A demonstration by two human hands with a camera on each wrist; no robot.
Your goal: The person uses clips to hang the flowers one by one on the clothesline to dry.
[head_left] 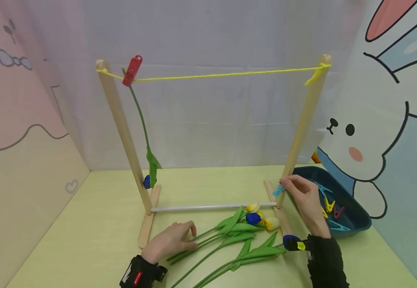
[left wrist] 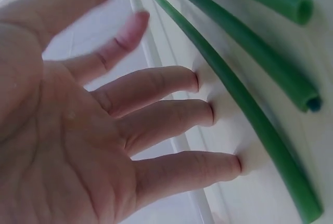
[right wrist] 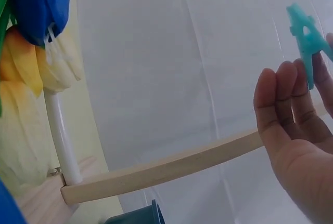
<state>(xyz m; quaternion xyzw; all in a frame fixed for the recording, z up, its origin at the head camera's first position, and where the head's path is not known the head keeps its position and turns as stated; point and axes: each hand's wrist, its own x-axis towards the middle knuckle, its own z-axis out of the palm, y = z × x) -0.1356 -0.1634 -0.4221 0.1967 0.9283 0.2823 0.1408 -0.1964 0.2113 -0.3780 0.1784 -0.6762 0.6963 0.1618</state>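
Observation:
My right hand point(head_left: 307, 200) pinches a light blue clothespin point(head_left: 278, 190) in front of the right wooden post; the right wrist view shows the clothespin point(right wrist: 307, 37) between thumb and fingertips. Over the stems of the artificial tulips point(head_left: 242, 228) lying on the table, my left hand point(head_left: 172, 240) has its fingers spread. Its fingertips point(left wrist: 205, 112) come down at the tabletop beside a green stem point(left wrist: 229, 78) in the left wrist view. A blue tulip point(head_left: 147, 182) hangs head down from the yellow string point(head_left: 226, 75), clipped by a red clothespin point(head_left: 132, 71).
Two wooden posts, left point(head_left: 123, 132) and right point(head_left: 305, 120), carry the string, with a white rod point(head_left: 212, 207) joining them low down. A dark teal basin point(head_left: 364, 226) at right contains several coloured clothespins point(head_left: 330, 205). A white sheet point(head_left: 212, 128) hangs behind.

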